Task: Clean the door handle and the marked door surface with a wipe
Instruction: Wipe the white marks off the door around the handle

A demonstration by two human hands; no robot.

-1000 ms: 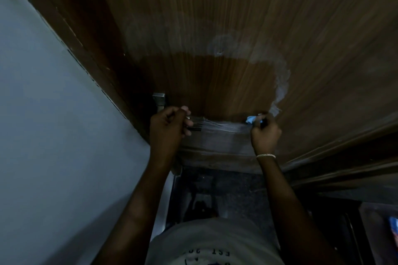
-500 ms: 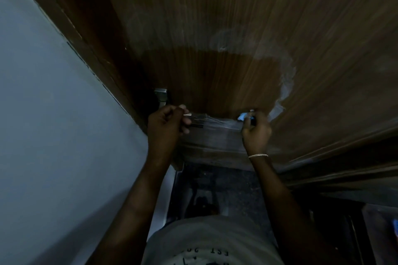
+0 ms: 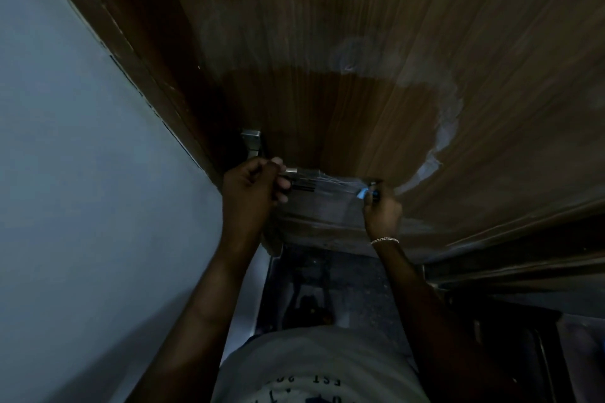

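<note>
The brown wooden door (image 3: 376, 26) fills the upper view. A whitish smear (image 3: 448, 127) rings a darker patch (image 3: 327, 114) on it. The metal door handle (image 3: 251, 142) sits at the door's left edge, just above my left hand (image 3: 252, 193). Both hands are held close to the door, below the dark patch. Between them stretches a thin clear packet (image 3: 330, 183). My left hand is closed on its left end, where a small metallic and black part shows. My right hand (image 3: 381, 209) pinches the right end at a small blue piece (image 3: 362, 194).
A pale blue-grey wall (image 3: 82, 173) runs along the left, meeting the dark door frame (image 3: 137, 52). Dark speckled floor (image 3: 327, 288) lies below my hands. Dark wooden mouldings (image 3: 523, 258) cross at the lower right. My grey shirt fills the bottom centre.
My right hand has moved a little to the left, towards my left hand, still pinching the blue end. My left hand has kept its grip near the handle.
</note>
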